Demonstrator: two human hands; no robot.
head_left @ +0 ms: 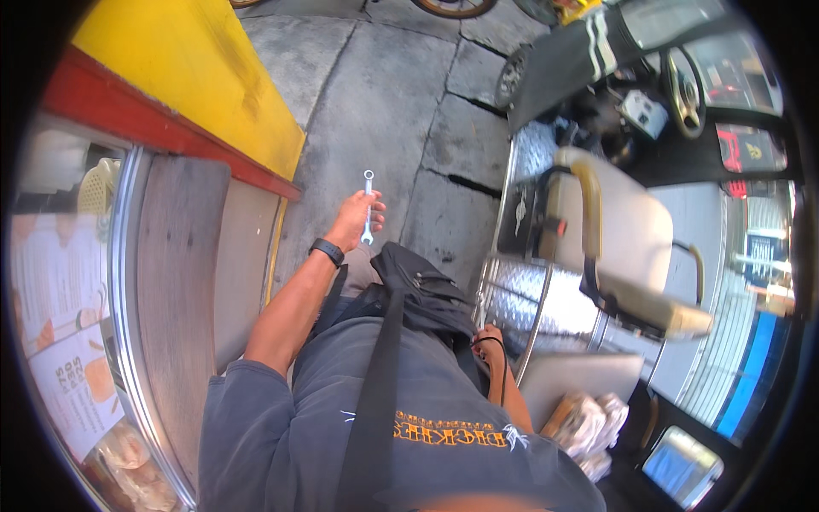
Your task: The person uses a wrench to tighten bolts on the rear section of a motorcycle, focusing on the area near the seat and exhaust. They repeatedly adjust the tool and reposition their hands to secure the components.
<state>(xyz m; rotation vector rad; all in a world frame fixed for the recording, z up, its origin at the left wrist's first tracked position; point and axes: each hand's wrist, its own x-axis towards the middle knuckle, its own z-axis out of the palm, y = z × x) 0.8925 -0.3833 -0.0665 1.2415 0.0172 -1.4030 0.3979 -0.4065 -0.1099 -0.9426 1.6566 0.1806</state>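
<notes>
My left hand [358,217] reaches forward over the pavement, closed round the shank of a silver combination wrench [367,237]. The wrench's ring end points away from me and its open jaw towards me. A dark watch [327,250] is on that wrist. At my right side, beside a black bag [420,286] worn across my front, my right hand [489,341] is low with its fingers curled. A thin black cord [502,354] loops from it along the wrist. What those fingers hold, if anything, is too small to make out.
On the right stands an open vehicle with a beige seat [610,218], a steering wheel [685,92] and metal rails [533,328]. To the left are a wooden bench [179,282] and a yellow and red panel [200,85]. Cracked grey pavement [388,111] lies ahead.
</notes>
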